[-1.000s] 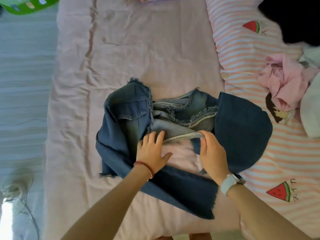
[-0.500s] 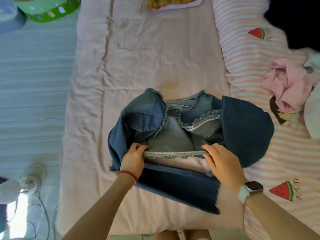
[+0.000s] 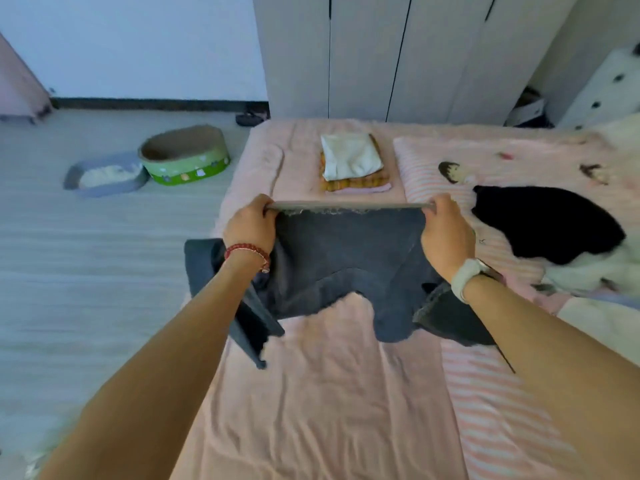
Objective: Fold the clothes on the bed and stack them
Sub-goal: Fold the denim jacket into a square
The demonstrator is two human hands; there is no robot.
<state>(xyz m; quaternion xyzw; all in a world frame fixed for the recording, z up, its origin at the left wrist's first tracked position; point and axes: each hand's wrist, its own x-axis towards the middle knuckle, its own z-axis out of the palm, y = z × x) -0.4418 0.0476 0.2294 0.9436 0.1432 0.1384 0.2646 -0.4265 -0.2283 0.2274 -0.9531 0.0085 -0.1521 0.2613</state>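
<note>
A blue denim jacket (image 3: 346, 258) hangs in the air above the pink bed (image 3: 329, 393), stretched by its frayed hem. My left hand (image 3: 251, 225) pinches the hem's left end and my right hand (image 3: 445, 233) pinches its right end. The sleeves dangle on both sides, and the lower parts brush the sheet. At the far end of the bed lies a stack of folded clothes (image 3: 353, 164), a white piece on top of a yellow checked one. A black garment (image 3: 547, 223) lies unfolded on the striped blanket to the right.
A pink striped blanket (image 3: 502, 410) with cartoon prints covers the bed's right side. White clothes (image 3: 595, 275) lie at the right edge. On the floor to the left sit a green oval basket (image 3: 185, 155) and a grey tray (image 3: 104, 174). A wardrobe (image 3: 398, 53) stands behind the bed.
Both hands gripped the jacket's hem on the bed and lifted it up, so the jacket now hangs stretched between them. My head has tilted up toward the room.
</note>
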